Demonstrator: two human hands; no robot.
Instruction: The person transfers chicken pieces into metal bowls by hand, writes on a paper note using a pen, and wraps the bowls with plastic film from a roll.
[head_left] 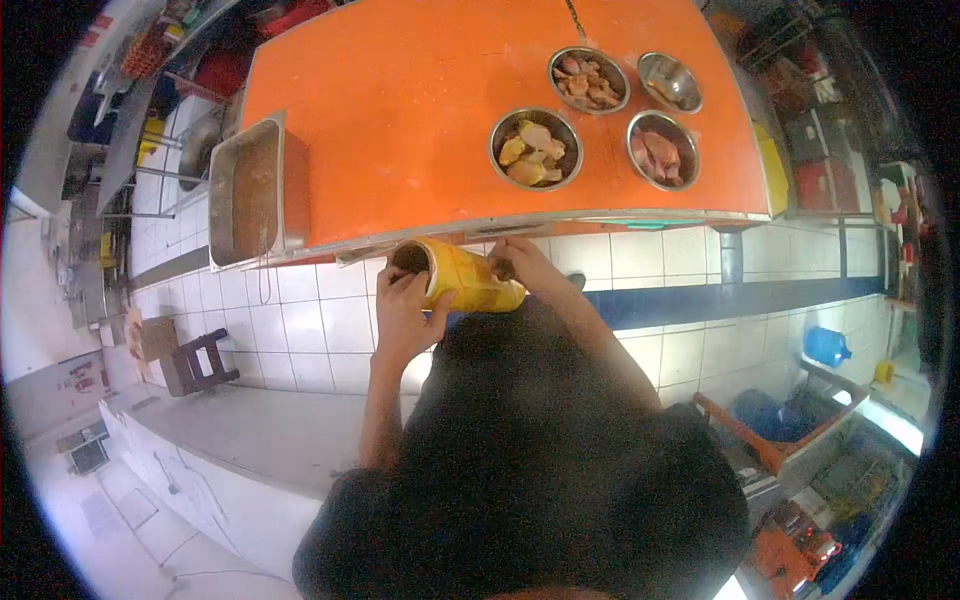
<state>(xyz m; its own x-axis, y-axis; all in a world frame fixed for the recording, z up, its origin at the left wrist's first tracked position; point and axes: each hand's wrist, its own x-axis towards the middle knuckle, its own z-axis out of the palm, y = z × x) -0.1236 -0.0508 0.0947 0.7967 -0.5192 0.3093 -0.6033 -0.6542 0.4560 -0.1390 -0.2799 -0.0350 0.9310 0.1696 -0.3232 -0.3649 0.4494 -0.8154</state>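
A yellow printed roll [465, 275] is held lengthwise in front of my body, just off the near edge of the orange table [380, 130]. Its left end shows a pale rim and a dark brown hollow. My left hand [405, 305] grips that end, fingers curled over the rim into the hollow and thumb on the outside. At the other end, my right hand [525, 266] has its fingers closed on the roll; what lies right under the fingertips is dark and unclear.
Metal bowls of raw chicken pieces [535, 150] and other meat [660, 152] stand on the table's right side. A deep metal pan [258, 190] sits at its left corner. Below are white floor tiles, a dark stool [205, 362] and a blue water jug [826, 346].
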